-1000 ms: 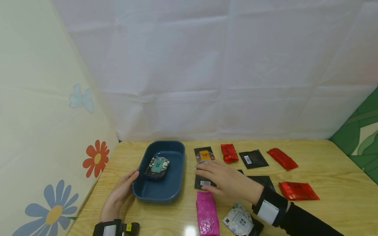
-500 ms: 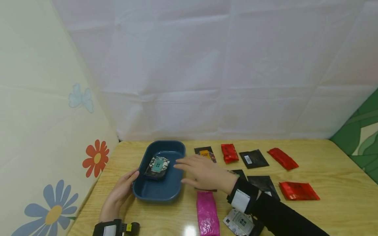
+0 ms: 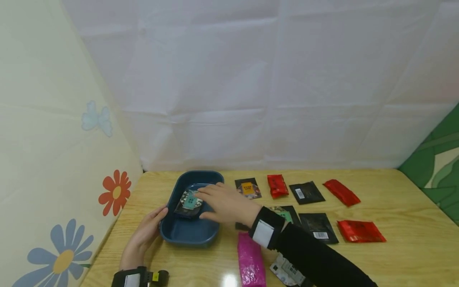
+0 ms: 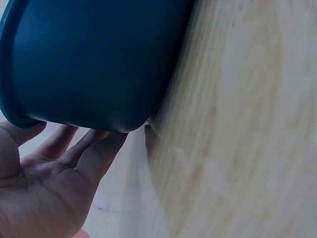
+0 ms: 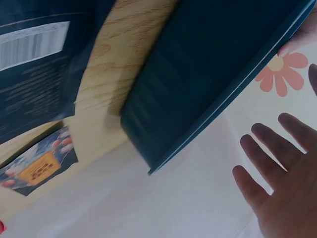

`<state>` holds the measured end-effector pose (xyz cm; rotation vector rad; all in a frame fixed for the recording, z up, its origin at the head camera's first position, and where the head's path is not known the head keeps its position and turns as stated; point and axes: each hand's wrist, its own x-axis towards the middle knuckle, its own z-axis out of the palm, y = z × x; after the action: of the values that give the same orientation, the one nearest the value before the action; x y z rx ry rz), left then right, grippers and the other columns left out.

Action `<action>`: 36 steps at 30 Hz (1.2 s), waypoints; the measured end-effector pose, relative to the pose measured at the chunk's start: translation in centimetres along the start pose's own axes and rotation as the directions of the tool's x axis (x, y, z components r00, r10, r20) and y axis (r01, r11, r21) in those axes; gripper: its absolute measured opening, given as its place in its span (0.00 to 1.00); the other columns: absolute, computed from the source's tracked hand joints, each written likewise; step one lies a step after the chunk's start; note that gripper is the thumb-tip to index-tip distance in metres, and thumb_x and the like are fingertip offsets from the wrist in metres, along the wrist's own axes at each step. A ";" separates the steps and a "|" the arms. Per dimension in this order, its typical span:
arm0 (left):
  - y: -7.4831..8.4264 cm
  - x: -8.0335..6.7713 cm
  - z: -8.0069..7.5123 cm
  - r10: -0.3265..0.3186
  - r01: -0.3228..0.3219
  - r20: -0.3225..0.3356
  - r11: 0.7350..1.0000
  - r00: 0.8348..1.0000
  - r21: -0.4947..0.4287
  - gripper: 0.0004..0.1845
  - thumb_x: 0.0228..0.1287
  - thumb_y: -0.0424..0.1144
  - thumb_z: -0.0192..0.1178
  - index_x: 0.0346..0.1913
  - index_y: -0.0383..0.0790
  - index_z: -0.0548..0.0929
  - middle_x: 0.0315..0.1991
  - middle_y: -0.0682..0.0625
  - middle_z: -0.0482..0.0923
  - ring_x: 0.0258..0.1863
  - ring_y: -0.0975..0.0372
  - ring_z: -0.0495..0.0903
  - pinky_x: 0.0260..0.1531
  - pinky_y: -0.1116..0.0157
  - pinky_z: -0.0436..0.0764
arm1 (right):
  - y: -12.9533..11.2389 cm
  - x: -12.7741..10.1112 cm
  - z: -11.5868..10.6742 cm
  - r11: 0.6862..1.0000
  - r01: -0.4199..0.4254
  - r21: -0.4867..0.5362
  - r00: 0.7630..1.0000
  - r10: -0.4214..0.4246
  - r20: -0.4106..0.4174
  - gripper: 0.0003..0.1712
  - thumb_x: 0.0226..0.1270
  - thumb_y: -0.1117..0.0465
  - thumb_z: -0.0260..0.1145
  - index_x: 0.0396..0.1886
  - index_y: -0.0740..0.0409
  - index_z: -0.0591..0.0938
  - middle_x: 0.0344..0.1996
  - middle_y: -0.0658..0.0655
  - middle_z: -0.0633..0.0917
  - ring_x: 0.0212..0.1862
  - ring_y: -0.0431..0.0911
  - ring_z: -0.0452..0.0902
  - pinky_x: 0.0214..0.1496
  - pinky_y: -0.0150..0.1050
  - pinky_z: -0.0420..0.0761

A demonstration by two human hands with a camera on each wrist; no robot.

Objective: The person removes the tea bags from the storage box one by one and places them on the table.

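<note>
Blue oval tray [image 3: 211, 179] sits on the wooden table [image 3: 394, 207] toward its left end, near the wall with flower stickers. Left hand [image 3: 145, 233] rests against the tray's outer left wall, fingers straight and relaxed; left wrist view confirms fingertips [image 4: 84, 146] lying along the underside of the tray wall [image 4: 89, 64], palm open, nothing gripped. Inside the tray lies one patterned packet with a teal label [image 3: 190, 200], tilted against the left part of the basin. Right hand [image 3: 224, 205] is held over the tray's right half, fingers extended and spread, fingertips just at the patterned packet; contact with it cannot be told from the head view. Right wrist view shows the fingers [image 5: 270, 151] straight and apart, holding nothing, with the tray rim [image 5: 218, 106] beside them. To the right of the tray, on the table: a dark packet with orange label [image 3: 248, 188], a small red packet [image 3: 277, 185], a black packet with white barcode [image 3: 306, 193], and a long red packet [image 3: 341, 192] in the far row. Nearer row: a dark packet with green print [image 3: 287, 213] partly covered by the right sleeve, a black packet [image 3: 317, 227], a red packet [image 3: 361, 231]. At the front edge, a pink packet [image 3: 250, 261] and a white patterned packet [image 3: 285, 273], the latter partly under the forearm. Both wrists carry black strapped camera bands.
</note>
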<state>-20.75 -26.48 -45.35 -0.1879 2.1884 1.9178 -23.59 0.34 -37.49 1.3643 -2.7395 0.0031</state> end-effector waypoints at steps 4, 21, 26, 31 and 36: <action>0.0 0.0 0.1 -0.005 0.005 -0.007 1.000 1.000 0.000 0.33 0.78 0.47 0.47 0.74 0.27 0.58 0.73 0.31 0.56 0.71 0.42 0.59 0.67 0.43 0.61 | -0.4 1.1 -0.1 0.999 -0.009 -0.032 1.000 0.010 0.024 0.38 0.71 0.36 0.57 0.74 0.47 0.67 0.71 0.52 0.70 0.71 0.48 0.64 0.72 0.49 0.63; 0.0 0.1 0.0 -0.004 0.004 -0.010 1.000 1.000 0.009 0.34 0.78 0.49 0.48 0.74 0.27 0.59 0.73 0.30 0.56 0.70 0.41 0.61 0.66 0.44 0.64 | -1.4 6.8 0.1 0.990 -0.131 -0.052 0.971 0.139 0.196 0.43 0.63 0.35 0.67 0.74 0.45 0.68 0.68 0.50 0.73 0.67 0.46 0.69 0.68 0.44 0.68; 0.0 0.2 0.0 0.005 -0.005 0.002 1.000 1.000 0.013 0.33 0.79 0.48 0.47 0.74 0.26 0.58 0.74 0.30 0.55 0.71 0.42 0.59 0.66 0.45 0.64 | -1.2 8.3 -0.2 0.980 -0.185 -0.074 0.949 0.198 0.247 0.46 0.61 0.34 0.67 0.75 0.44 0.66 0.69 0.49 0.73 0.66 0.47 0.70 0.67 0.44 0.69; 0.0 0.1 0.0 0.007 -0.007 0.008 1.000 1.000 0.016 0.33 0.79 0.47 0.47 0.73 0.25 0.58 0.73 0.29 0.55 0.72 0.40 0.57 0.66 0.43 0.63 | -1.6 9.4 -0.8 0.976 -0.215 -0.040 0.929 0.217 0.299 0.45 0.60 0.36 0.69 0.75 0.43 0.66 0.69 0.49 0.73 0.68 0.46 0.68 0.69 0.45 0.67; 0.1 0.0 -0.1 -0.005 0.005 0.002 1.000 1.000 0.000 0.31 0.79 0.45 0.46 0.73 0.26 0.59 0.73 0.30 0.55 0.72 0.40 0.57 0.67 0.43 0.62 | -2.3 9.9 -0.7 0.972 -0.236 -0.023 0.911 0.229 0.343 0.46 0.57 0.38 0.73 0.74 0.43 0.68 0.66 0.48 0.75 0.66 0.45 0.70 0.68 0.43 0.69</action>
<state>-20.75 -26.55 -45.21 -0.1910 2.1848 1.9138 -27.69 -8.93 -36.18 1.1233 -3.1838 -0.2164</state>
